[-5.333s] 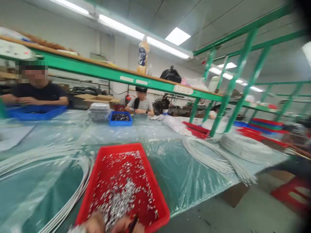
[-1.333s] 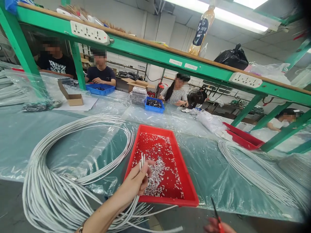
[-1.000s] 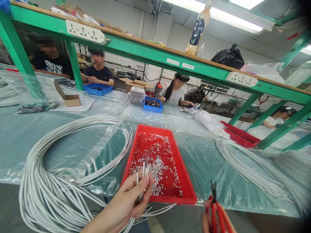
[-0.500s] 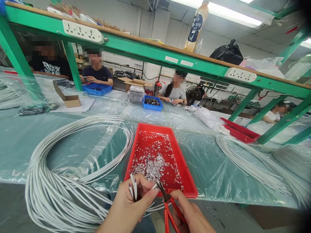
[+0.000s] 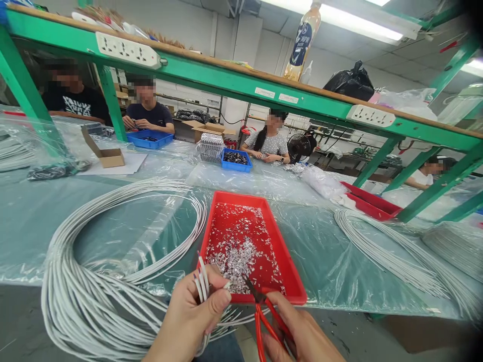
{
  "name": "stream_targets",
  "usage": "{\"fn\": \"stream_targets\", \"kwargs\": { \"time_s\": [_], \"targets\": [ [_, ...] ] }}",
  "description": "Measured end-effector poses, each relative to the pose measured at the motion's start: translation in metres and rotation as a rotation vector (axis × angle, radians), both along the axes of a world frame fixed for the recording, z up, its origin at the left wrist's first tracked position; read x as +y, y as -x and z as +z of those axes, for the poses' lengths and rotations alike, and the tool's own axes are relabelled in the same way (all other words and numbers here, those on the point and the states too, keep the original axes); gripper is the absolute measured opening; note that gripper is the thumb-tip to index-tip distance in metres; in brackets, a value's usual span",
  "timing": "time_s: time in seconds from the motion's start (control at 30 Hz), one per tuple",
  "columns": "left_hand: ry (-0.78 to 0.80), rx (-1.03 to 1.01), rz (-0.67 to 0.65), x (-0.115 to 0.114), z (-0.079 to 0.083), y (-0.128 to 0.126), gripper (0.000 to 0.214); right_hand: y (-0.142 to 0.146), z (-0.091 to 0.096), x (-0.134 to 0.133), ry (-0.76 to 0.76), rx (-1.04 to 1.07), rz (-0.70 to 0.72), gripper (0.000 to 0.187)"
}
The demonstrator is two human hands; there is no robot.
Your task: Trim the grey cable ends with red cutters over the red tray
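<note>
Both clamped | left grip [image 5: 190, 312]: cables [image 5: 204, 282], most pointing up | right grip [image 5: 298, 324]: pliers [image 5: 259, 297], up-left

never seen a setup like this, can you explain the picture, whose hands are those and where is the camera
There is no machine here: these are a person's own bare hands. The camera is worn on that person's head, looking forward and down.

The left hand holds several white cables. The right hand grips red-handled pliers, their tips over the red tray, which holds small silvery bits.

The tray sits on a table covered with clear plastic. To its left is a big loop of white cable, and more bundled cable lies to the right. Other people sit across the table.
</note>
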State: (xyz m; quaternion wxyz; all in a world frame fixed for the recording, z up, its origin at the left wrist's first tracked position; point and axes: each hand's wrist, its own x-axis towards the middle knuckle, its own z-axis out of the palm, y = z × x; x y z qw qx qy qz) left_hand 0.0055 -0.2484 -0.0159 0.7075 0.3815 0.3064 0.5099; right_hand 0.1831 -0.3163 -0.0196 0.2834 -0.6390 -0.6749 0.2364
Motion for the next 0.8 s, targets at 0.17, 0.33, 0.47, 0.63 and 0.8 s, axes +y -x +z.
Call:
{"fn": "stream_targets", "kwargs": {
  "time_s": [0.17,0.33,0.47,0.63,0.8],
  "targets": [
    [-0.187,0.117,-0.029,-0.001,-0.006,-0.002,0.026,0.029,-0.022,0.022,-0.130,0.718,-0.148,0.032],
    [-0.487,0.332,0.096,-0.002,-0.014,-0.009,0.021,0.075,-0.024,0.039,-0.297,1.270,-0.198,0.020],
    [-0.526,0.352,0.026,0.002,-0.010,-0.002,0.022,0.079,-0.031,0.040,-0.247,1.322,-0.239,0.027],
    [-0.414,0.323,-0.071,0.016,-0.012,0.008,0.012,0.073,-0.039,0.039,-0.378,1.017,-0.304,0.022],
    [-0.473,0.407,-0.056,0.016,-0.009,0.006,0.025,0.074,-0.041,0.037,-0.499,0.876,-0.320,0.016]
  ]
}}
